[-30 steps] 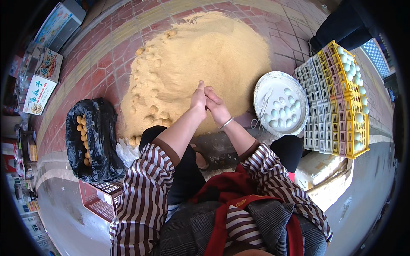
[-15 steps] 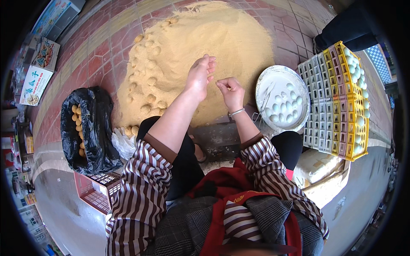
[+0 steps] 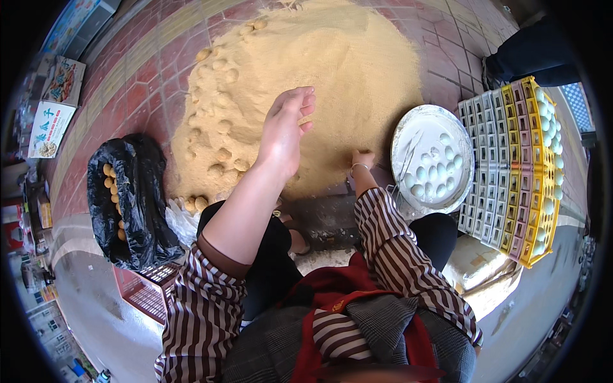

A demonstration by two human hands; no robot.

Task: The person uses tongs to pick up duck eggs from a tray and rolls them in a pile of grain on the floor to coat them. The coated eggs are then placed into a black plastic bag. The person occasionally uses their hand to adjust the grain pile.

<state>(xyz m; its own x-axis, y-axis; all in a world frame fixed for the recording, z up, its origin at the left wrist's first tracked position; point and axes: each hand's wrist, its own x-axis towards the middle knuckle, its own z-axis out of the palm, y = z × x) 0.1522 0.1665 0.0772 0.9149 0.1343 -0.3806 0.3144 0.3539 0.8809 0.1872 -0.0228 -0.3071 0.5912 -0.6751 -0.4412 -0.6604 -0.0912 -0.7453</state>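
Above a wide heap of tan, sawdust-like material (image 3: 345, 70) my left hand (image 3: 288, 121) is raised, its palm turned to the right. Its fingers are loosely bent and apart, with nothing visible in them. Lower and to the right, my right hand (image 3: 364, 158) reaches down to the heap's near right edge; a bracelet circles its wrist and its fingertips are hidden. Tan-coated eggs (image 3: 223, 154) lie along the heap's left side. Next to my right hand stands a round white basin (image 3: 408, 131) holding pale blue-green eggs (image 3: 433, 173), white powder and metal tongs (image 3: 408, 153).
Stacked egg trays (image 3: 488, 172) with pale eggs on the outer one stand at the right, beside a person's dark-clothed leg (image 3: 536, 51). At the left, a black plastic bag (image 3: 143, 204) holds coated eggs over a pink crate (image 3: 137, 293). A white plastic bag (image 3: 183, 220) lies near my left knee.
My right hand has moved away from the left one, down and to the right, to the heap's edge. My left hand has shifted slightly left and stays raised.
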